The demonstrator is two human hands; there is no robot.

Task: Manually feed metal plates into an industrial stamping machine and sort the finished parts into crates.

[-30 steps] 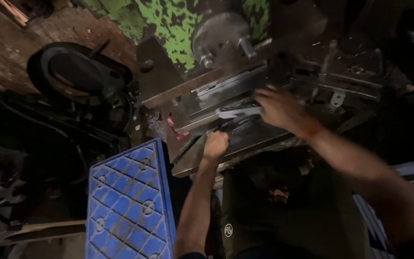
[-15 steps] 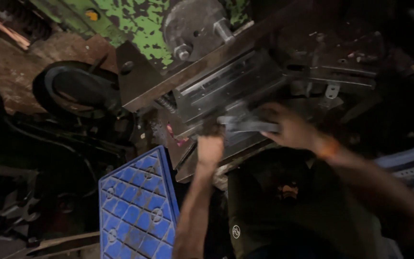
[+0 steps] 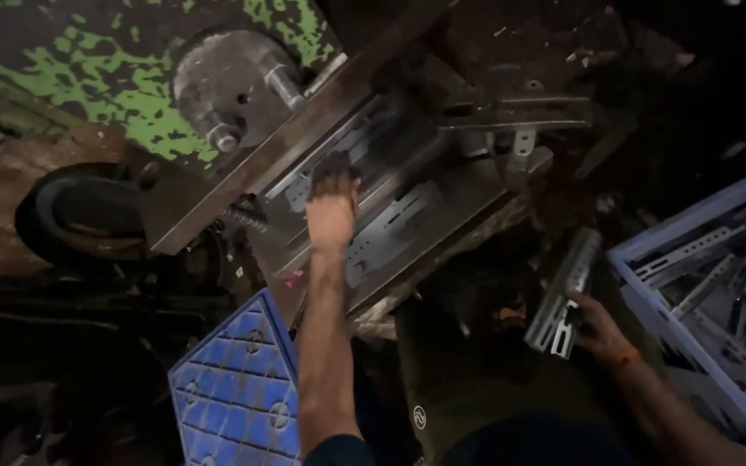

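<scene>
Since the earlier frame, the right hand [image 3: 596,332] has left the press bed and swung out to the right, now closed around a perforated metal bracket [image 3: 563,293]. Its long axis runs up and slightly right from the grip, toward the machine. The left hand [image 3: 331,205] reaches forward, fingers curled down onto a flat punched strip [image 3: 390,231] on the press bed [image 3: 442,198]; whether it actually grips the strip cannot be told. A blue crate [image 3: 641,259] of similar brackets sits just beside the right hand, which is nearer to it. A second blue crate [image 3: 235,388] stands below the left forearm.
</scene>
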